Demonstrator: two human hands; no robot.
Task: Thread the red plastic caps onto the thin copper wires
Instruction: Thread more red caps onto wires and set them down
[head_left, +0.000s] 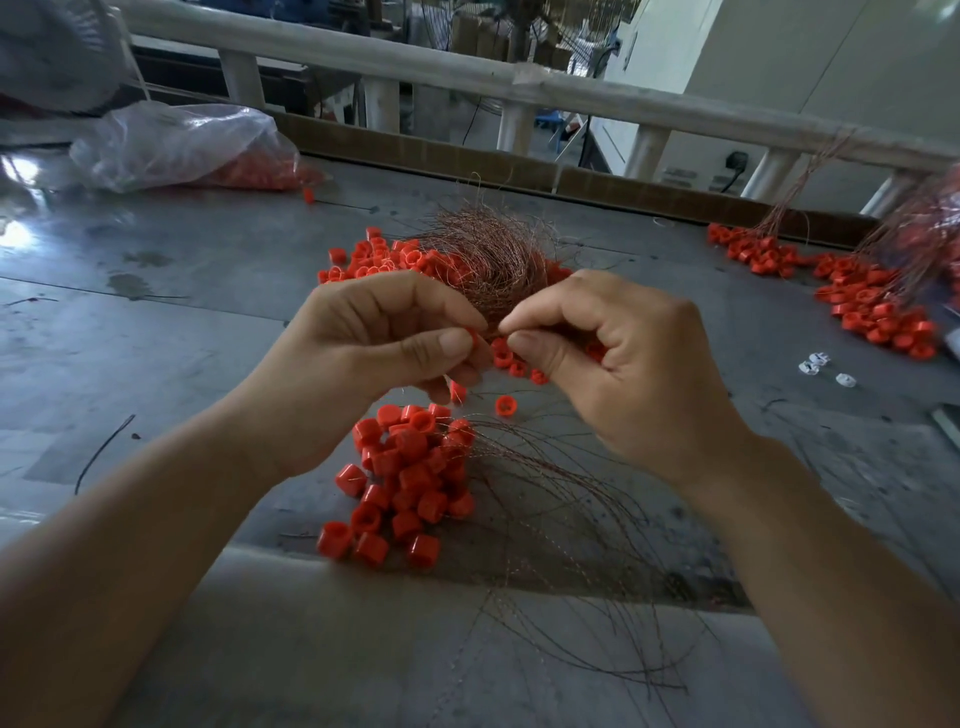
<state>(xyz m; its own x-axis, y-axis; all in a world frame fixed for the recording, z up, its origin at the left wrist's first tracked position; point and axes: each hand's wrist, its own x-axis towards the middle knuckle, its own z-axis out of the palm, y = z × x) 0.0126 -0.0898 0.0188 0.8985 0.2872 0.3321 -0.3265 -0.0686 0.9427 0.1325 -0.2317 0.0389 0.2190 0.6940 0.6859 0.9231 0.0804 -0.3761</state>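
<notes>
Above the grey table (156, 322), the left hand (384, 343) pinches a red cap (474, 338). The right hand (618, 358), fingers curled, pinches strands from the copper wire bundle (488, 260).

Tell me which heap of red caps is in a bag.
The far-left heap, lying inside the clear plastic bag. The other heaps sit loose on the table.

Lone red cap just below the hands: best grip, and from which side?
Probably pinch the lone red cap across its outer wall, from above: it lies open end up, clear of the near pile, so both sides are free.
</notes>
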